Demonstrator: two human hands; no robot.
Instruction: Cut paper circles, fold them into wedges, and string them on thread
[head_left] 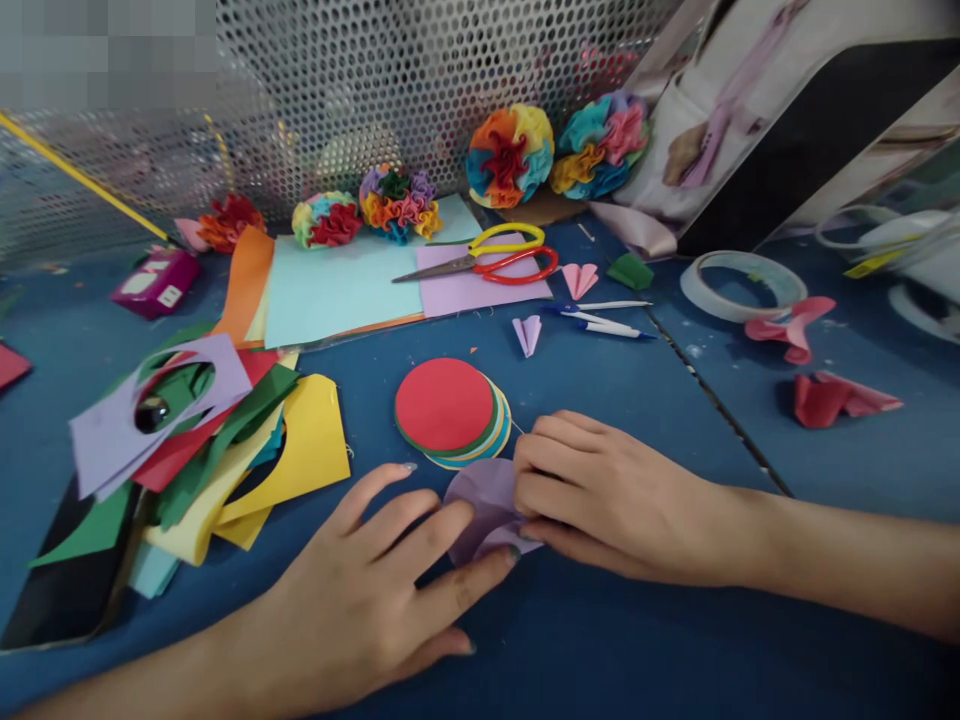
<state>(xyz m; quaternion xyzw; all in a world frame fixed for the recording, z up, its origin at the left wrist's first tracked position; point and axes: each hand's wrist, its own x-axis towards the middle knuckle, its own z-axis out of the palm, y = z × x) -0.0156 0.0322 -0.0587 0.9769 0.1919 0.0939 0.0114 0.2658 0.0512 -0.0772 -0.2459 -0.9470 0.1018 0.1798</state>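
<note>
Smooth matt paper at my right grip (611,490), above a worktop (615,640) with a dull sheen

The purple circle (476,490) I hold is thin, creased paper; the stacked circles (445,404) are matt and flat-surfaced. The scissors (474,262) join metal blades (435,271) to glossy plastic handles (553,261). The ruffled flowers (510,155) look like crinkled paper; the mesh panel (420,100) is shiny perforated metal. The purple box (154,282) is slick and glossy, the tape roll (696,287) looks smooth and plastic, and the ribbon (641,230) has a satin sheen.
</note>
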